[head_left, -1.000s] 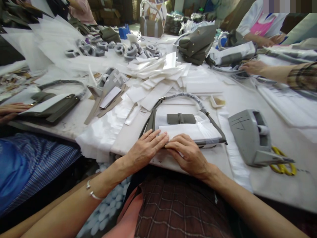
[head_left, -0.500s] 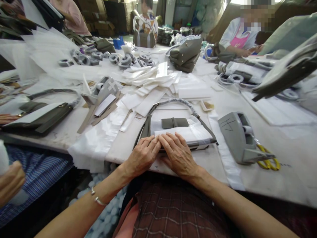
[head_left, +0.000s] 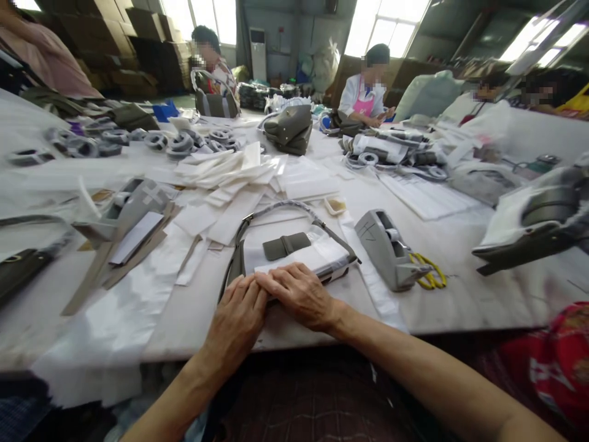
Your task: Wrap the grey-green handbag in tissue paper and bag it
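Note:
A dark olive handbag (head_left: 234, 264) lies flat on the table with its near edge toward me. White sheets cover most of its front, leaving a small olive strap tab (head_left: 286, 245) showing. Its handle (head_left: 285, 204), wrapped in clear film, arches toward the far side. My left hand (head_left: 239, 313) grips the near left part of that edge, fingers bent over the white sheet. Beside it, touching its fingertips, my right hand (head_left: 299, 298) is closed over the same edge. Both thumbs are mostly hidden.
Right of the bag stand a grey tape dispenser (head_left: 384, 248) and yellow-handled scissors (head_left: 427, 270). Another dispenser (head_left: 133, 205) sits to the left. White sheets (head_left: 230, 178) are heaped behind the bag. A handbag (head_left: 529, 230) is at far right. Co-workers (head_left: 365, 98) are across the table.
The view has swung right and up, so everything appears shifted left. Both hands stay on the bag's near edge, and the bag lies in much the same place.

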A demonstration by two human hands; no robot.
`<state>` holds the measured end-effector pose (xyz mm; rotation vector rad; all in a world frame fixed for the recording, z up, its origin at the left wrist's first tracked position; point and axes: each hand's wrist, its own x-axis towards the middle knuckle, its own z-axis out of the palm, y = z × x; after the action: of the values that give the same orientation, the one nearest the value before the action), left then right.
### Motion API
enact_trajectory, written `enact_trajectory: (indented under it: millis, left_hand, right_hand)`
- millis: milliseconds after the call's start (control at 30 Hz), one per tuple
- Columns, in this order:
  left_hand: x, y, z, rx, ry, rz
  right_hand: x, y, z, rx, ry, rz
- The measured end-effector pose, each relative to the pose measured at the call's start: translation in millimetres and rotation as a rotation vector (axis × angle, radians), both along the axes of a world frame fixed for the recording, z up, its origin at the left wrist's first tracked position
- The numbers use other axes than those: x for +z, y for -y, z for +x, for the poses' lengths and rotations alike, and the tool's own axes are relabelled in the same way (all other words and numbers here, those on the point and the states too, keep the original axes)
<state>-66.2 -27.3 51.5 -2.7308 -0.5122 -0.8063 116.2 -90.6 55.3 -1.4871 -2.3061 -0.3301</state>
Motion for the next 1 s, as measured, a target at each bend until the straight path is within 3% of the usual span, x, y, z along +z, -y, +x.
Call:
enact_trajectory:
  millis: [100, 233, 300, 400, 533, 633, 867, 1000]
  left_hand:
    - [-17.1, 2, 0, 0.003, 0.119, 0.049]
    - [-23.3, 1, -3, -0.016, 0.151, -0.017]
    - [-22.7, 0, -5, -0.023, 0.161, -0.050]
    - [-23.6, 1, -5, -0.034, 0.202, -0.062]
    - [-28.1, 1, -4, -0.005, 0.218, -0.083]
    - [-30.7, 0, -5, -0.004, 0.205, -0.089]
    - [-30.8, -3, -4, 0.001, 0.169, -0.097]
    - [-29.7, -1, -3, 0.013, 0.169, -0.100]
  right_hand:
    - [6.3, 0, 2, 0.034, 0.002, -0.064]
    - [33.2, -8, 26, 0.102, -0.129, -0.214]
    - [44.6, -19, 53, 0.025, -0.209, -0.207]
    - [50.4, -44, 107, -0.224, -0.282, -0.164]
    - [43.5, -81, 177, -0.663, -0.093, -0.265]
    - [34.3, -105, 210, -0.852, 0.026, -0.353]
    - [1.9, -137, 227, -0.933, 0.025, -0.577]
    - [1.8, -134, 227, -0.928, 0.006, -0.571]
